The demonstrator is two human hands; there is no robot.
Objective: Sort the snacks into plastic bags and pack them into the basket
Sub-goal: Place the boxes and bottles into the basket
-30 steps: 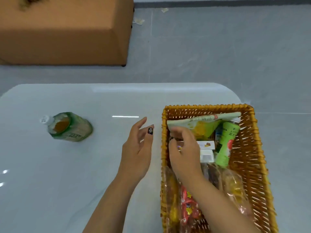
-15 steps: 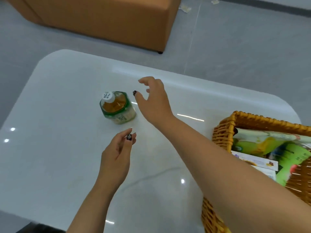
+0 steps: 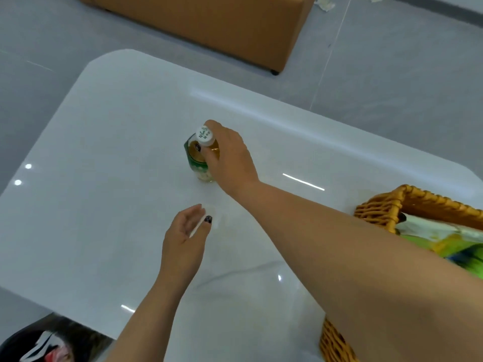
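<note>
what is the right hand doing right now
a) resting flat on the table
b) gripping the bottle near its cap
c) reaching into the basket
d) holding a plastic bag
b: the right hand has its fingers curled around the neck of the bottle, just under the white cap, as the bottle stands on the table, well away from the basket; the left hand hangs open and holds nothing.
</note>
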